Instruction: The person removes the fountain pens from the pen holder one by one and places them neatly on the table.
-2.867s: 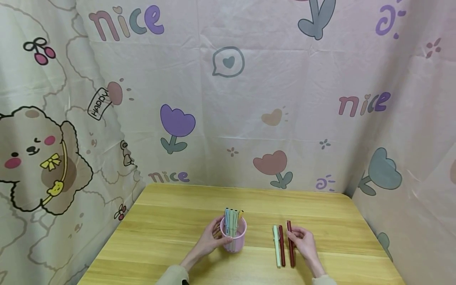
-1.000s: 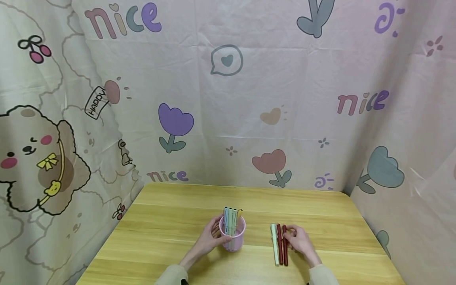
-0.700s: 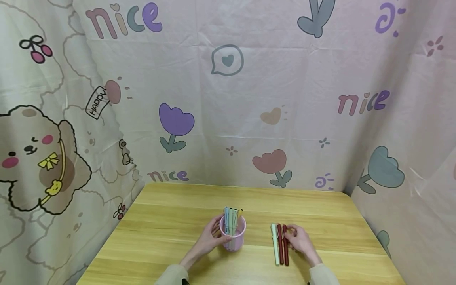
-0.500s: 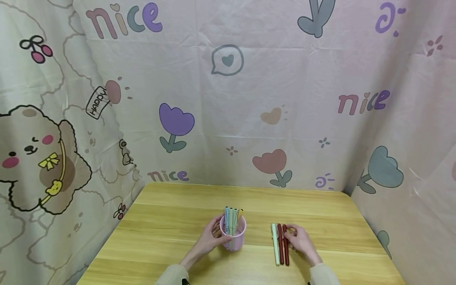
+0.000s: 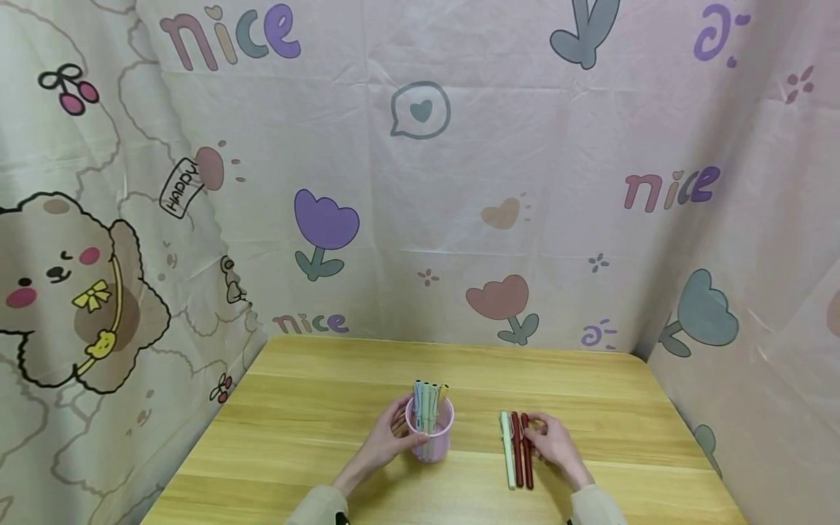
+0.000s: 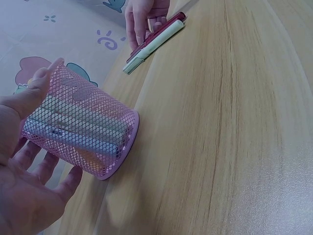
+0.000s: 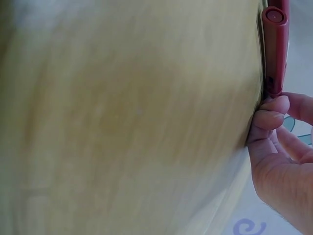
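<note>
My left hand (image 5: 383, 442) holds a pink mesh pen holder (image 5: 441, 447), thumb at the near side of the rim and fingers around the far left side. Several pens (image 5: 426, 407) in blue, green and yellow stand upright in it. To its right lie a mint-green pen (image 5: 508, 453), a dark red pen (image 5: 517, 456) and a second dark red pen (image 5: 528, 469), side by side and roughly parallel. My right hand (image 5: 556, 443) pinches that rightmost pen near its upper part. In the right wrist view, thumb and fingertips (image 7: 276, 105) meet at a dark red pen (image 7: 277, 51).
Everything stands on a light wooden table (image 5: 315, 394). Behind it and along both sides hangs a printed cloth (image 5: 420, 189) with flowers, words and a bear, reaching down to the table's edges.
Since the earliest frame, my right hand has slid the rightmost dark red pen left and toward me, closing the gap to the other two. Over the last second, hands and pens have hardly moved.
</note>
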Action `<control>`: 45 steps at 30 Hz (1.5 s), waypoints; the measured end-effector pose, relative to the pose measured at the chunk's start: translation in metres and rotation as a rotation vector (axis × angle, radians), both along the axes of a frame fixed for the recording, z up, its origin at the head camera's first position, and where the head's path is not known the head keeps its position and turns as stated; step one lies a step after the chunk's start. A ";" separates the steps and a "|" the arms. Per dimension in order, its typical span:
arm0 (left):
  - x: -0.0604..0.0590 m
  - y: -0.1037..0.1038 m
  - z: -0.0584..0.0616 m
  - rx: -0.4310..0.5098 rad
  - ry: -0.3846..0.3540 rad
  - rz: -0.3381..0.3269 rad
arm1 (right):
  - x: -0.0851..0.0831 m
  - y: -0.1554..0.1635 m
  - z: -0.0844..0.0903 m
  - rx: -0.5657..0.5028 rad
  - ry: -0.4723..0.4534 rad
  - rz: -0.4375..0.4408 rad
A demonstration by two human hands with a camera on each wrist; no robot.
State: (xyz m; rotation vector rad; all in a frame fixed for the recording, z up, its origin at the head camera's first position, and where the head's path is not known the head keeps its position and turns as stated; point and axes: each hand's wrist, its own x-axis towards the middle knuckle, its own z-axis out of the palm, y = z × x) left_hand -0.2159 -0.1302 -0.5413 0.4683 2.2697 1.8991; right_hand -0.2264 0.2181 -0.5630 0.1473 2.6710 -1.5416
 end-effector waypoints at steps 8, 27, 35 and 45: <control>0.000 0.001 0.002 -0.001 -0.004 0.004 | 0.000 0.000 0.000 -0.018 -0.012 -0.010; -0.001 0.000 0.001 0.004 -0.002 0.002 | 0.004 -0.005 0.008 -0.043 0.060 -0.062; -0.001 0.000 0.000 0.001 0.009 -0.002 | 0.006 -0.013 0.018 -0.037 0.124 -0.100; -0.001 0.000 -0.001 -0.010 0.024 -0.002 | 0.005 -0.022 0.029 -0.057 0.176 -0.103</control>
